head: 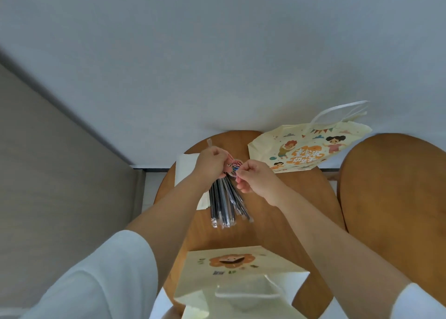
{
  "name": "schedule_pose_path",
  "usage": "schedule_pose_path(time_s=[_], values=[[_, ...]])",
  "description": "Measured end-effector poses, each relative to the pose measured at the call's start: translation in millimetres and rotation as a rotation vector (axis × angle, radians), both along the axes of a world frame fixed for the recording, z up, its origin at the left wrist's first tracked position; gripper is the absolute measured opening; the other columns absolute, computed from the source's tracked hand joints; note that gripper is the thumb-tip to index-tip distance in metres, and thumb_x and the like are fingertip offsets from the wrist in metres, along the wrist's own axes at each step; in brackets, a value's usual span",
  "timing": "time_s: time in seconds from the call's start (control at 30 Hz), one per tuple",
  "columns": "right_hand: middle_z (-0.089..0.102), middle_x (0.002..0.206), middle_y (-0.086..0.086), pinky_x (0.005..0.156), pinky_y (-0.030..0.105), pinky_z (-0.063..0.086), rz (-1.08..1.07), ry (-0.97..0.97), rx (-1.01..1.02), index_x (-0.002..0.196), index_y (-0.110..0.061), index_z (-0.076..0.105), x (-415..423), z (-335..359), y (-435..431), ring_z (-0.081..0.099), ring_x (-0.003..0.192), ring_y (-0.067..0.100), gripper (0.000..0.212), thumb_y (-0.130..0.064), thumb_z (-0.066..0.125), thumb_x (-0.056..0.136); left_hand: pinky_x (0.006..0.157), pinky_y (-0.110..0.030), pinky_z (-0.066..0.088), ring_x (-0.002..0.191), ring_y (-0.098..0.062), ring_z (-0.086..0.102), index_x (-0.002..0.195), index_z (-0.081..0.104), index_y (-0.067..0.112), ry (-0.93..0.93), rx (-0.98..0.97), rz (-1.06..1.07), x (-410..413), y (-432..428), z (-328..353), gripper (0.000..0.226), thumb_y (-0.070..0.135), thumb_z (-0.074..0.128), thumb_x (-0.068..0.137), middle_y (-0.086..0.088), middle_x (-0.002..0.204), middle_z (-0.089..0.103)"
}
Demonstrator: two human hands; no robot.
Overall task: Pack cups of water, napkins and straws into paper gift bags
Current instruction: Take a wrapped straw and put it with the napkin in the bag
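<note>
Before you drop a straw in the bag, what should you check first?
1. Straw bundle held firmly: ok, the left hand and the right hand both grip its top end.
2. One straw pulled loose: cannot tell, the hands hide the top of the bundle.
3. Near gift bag standing with its mouth open: ok.
4. Napkins close by: ok, they lie beside the left hand.
5. Cup of water ready: not ok, none is in view.
6. Far gift bag ready to fill: not ok, it lies flat on the table.
</note>
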State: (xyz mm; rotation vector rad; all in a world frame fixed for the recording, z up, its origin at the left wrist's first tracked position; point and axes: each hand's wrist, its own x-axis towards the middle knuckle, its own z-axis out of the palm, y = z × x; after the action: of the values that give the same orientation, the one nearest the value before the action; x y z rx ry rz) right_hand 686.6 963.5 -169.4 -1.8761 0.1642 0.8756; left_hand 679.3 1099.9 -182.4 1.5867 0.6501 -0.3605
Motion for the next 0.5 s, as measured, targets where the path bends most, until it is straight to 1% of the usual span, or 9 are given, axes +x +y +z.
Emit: schedule_pose_path(time_s=[0.1,0.13,0.23,0.3,0.4,0.47,0.5], values=[[0.061,0.078,0.004,0.064,0.025,0.054,-0.082,0.063,-0.053,0.084,-0.011,0.053,8.4,-14.9,-3.8,0.060,0.065,0.012,0.013,-0.011,0.049,0.096,0.065,-0.031,0.050,0.069,-0.016,0.064,0.073,0.060,0.017,0.004,0.165,-0.097,16.5,-1.8,-26.6,0.021,0.012,0.052,0.092,-0.010,0.103,0.068],[0.062,0.080,0.004,0.065,0.025,0.055,-0.109,0.078,-0.061,0.085,-0.011,0.051,10.5,-18.5,-5.4,0.062,0.067,0.013,0.013,-0.012,0.047,0.097,0.069,-0.032,0.052,0.072,-0.019,0.067,0.073,0.062,0.018,0.016,0.209,-0.116,20.9,-2.7,-35.6,0.020,0.014,0.054,0.091,-0.010,0.106,0.068],[0.064,0.080,0.007,0.066,0.026,0.056,-0.167,0.109,-0.070,0.086,-0.011,0.050,12.8,-24.1,-9.5,0.065,0.066,0.015,0.014,-0.012,0.044,0.099,0.082,-0.039,0.056,0.083,-0.024,0.069,0.081,0.070,0.012,0.071,0.271,-0.128,31.7,-6.5,-58.9,0.013,0.017,0.060,0.088,-0.008,0.099,0.071],[0.063,0.078,0.008,0.065,0.025,0.056,-0.189,0.115,-0.070,0.085,-0.011,0.050,11.9,-26.4,-12.5,0.064,0.064,0.015,0.014,-0.011,0.045,0.098,0.085,-0.042,0.055,0.088,-0.026,0.069,0.088,0.072,0.010,0.097,0.301,-0.145,37.2,-9.8,-69.8,0.014,0.018,0.061,0.088,-0.007,0.102,0.071],[0.061,0.074,0.005,0.059,0.020,0.052,-0.190,0.110,-0.067,0.083,-0.013,0.051,6.5,-29.1,-17.5,0.059,0.059,0.012,0.016,-0.012,0.047,0.098,0.088,-0.041,0.054,0.096,-0.027,0.067,0.101,0.072,0.007,0.123,0.299,-0.176,39.5,-13.3,-79.0,0.019,0.015,0.062,0.088,-0.010,0.112,0.068],[0.058,0.073,0.004,0.055,0.018,0.049,-0.167,0.090,-0.096,0.084,-0.013,0.052,3.0,-29.1,-21.1,0.055,0.057,0.011,0.015,-0.014,0.047,0.097,0.089,-0.040,0.054,0.096,-0.028,0.067,0.107,0.071,0.005,0.127,0.296,-0.179,36.9,-13.4,-80.4,0.022,0.013,0.063,0.088,-0.012,0.114,0.067],[0.057,0.072,0.004,0.053,0.018,0.047,-0.166,0.079,-0.108,0.085,-0.013,0.053,0.9,-28.8,-23.3,0.053,0.056,0.011,0.014,-0.016,0.048,0.097,0.086,-0.039,0.055,0.092,-0.027,0.068,0.107,0.071,0.005,0.126,0.292,-0.180,34.3,-13.1,-79.3,0.023,0.012,0.063,0.087,-0.011,0.112,0.068]])
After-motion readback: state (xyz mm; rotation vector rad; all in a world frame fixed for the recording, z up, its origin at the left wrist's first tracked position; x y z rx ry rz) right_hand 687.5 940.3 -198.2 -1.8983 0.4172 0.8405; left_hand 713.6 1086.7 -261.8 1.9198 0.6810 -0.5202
